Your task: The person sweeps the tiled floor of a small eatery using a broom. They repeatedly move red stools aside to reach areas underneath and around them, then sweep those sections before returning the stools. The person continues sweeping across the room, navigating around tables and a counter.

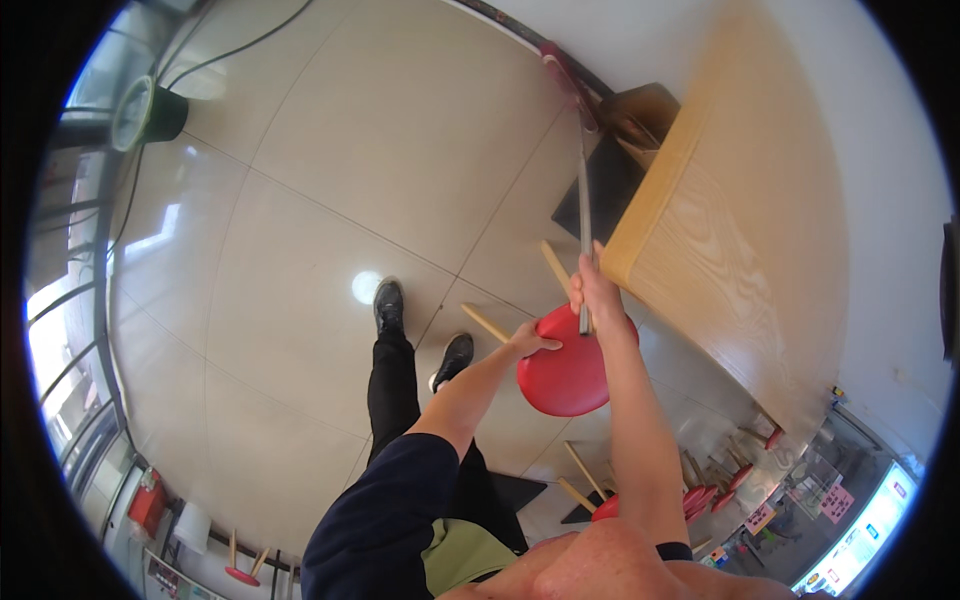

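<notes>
My left hand (534, 340) grips the near left edge of a round stool with a red padded seat (564, 379), its thumb on top of the seat. The stool's light wooden legs point up and left in the picture. My right hand (596, 289) is closed around the grey metal handle (585, 195) of a mop or broom, whose lower end crosses over the red seat. At the handle's far end a dark red head (566, 79), blurred, lies on the floor by the wall. Which kind of head it is, I cannot tell.
A wooden table (720, 247) stands right, close to my right hand. Beyond it are a cardboard box (641, 112) and a dark mat (600, 187). A green bucket (154, 112) and cables lie upper left. More red stools (699, 499) stand lower right, near a lit display (862, 540).
</notes>
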Demonstrator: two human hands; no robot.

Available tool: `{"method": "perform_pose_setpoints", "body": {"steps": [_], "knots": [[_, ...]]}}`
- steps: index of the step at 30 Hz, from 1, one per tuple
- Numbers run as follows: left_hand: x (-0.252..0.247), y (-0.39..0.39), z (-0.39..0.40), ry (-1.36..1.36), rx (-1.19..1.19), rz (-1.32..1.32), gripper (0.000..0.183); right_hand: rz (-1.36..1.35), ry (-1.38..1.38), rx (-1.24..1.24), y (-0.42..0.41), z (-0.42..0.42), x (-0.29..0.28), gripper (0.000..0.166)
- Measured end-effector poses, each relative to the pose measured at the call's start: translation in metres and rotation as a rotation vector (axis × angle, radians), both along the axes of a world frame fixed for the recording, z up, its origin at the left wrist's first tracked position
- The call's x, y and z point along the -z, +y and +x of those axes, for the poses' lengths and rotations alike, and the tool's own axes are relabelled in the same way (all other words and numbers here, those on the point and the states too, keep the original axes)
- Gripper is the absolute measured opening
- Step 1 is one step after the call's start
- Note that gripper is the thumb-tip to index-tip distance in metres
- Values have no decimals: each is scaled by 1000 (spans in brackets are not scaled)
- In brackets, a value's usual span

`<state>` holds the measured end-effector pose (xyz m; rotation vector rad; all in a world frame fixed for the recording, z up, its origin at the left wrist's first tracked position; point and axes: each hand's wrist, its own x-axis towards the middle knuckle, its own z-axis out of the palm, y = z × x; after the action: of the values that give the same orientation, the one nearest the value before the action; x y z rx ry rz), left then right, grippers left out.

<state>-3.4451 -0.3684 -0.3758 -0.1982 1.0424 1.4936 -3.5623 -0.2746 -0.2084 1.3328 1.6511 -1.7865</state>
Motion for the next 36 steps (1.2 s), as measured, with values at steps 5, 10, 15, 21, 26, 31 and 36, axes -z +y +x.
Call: {"method": "perform_pose_setpoints", "body": {"steps": [5, 10, 15, 21, 26, 31, 36], "knots": [[-20, -22, 26, 680, 183, -477, 81, 162, -169, -189, -41, -26, 34, 47], [-65, -153, 53, 554, -15, -724, 41, 21, -314, -279, -155, 49, 21, 50], [-141, -251, 82, 566, 54, -927, 32, -209, -370, -402, -223, 98, -13, 51], [-203, -280, 109, -162, -740, -819, 30, -838, -323, -274, -188, 71, -72, 55], [-223, -278, 171, -308, -888, -820, 33, -759, -232, -186, -120, 93, -102, 52], [-233, -264, 231, -409, -1062, -785, 31, -252, -262, -57, -78, 40, -50, 33], [-247, -236, 261, -500, -1324, -642, 28, -412, -188, -507, -92, 42, 72, 37]]}}
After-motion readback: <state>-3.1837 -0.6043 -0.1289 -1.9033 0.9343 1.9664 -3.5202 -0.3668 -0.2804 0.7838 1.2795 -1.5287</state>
